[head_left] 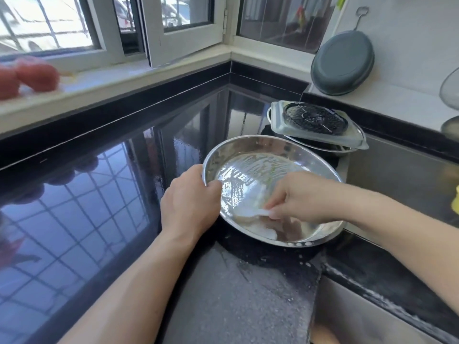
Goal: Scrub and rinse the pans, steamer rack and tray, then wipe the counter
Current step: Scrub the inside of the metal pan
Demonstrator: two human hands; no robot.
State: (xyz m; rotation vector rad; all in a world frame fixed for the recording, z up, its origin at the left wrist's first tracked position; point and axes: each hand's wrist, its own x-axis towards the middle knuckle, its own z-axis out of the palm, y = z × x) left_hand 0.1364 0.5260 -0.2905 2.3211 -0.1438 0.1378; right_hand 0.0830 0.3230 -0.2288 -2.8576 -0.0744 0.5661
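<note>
Nearest, at centre, the left hand (190,199) curls over the nine o'clock rim of the round steel pan (260,167), while the right hand (301,197) pinches a pale scrubbing cloth (250,213) against its soapy floor. Beyond, at one o'clock, the tray (320,137) and steamer rack (315,119) sit stacked. Scrubbing looks underway, with rinsing and wiping the wet counter (99,184) seemingly left.

Pan (260,167) on counter (99,194), tray (320,139) w/ steamer rack (315,119) behind it, sink (397,170) to right
</note>
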